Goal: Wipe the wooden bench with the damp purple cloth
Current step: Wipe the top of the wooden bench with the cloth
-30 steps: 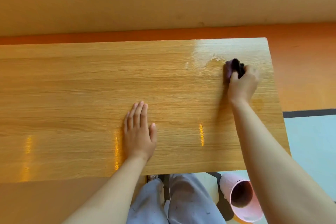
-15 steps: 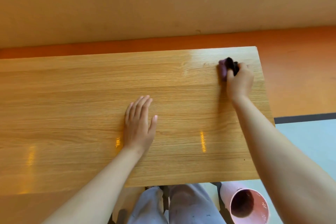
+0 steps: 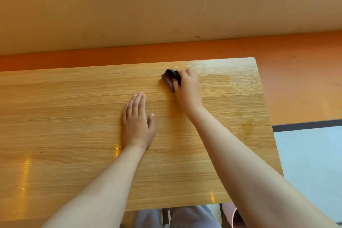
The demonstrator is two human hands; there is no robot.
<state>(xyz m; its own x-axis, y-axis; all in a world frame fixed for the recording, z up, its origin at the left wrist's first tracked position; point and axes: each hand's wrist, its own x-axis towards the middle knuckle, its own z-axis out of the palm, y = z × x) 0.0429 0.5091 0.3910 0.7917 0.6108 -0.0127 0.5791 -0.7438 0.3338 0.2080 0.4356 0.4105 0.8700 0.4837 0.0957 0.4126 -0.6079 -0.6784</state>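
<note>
Leftward since before, right hand [image 3: 187, 89] presses cloth [image 3: 170, 79] on bench [image 3: 74, 116].

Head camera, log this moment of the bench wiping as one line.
right hand: gripping purple cloth, far side of wooden bench | left hand: flat on bench, empty | wet sheen right of cloth

head cam | looks steeply down, forward | close above bench [image 3: 74, 116]
</note>
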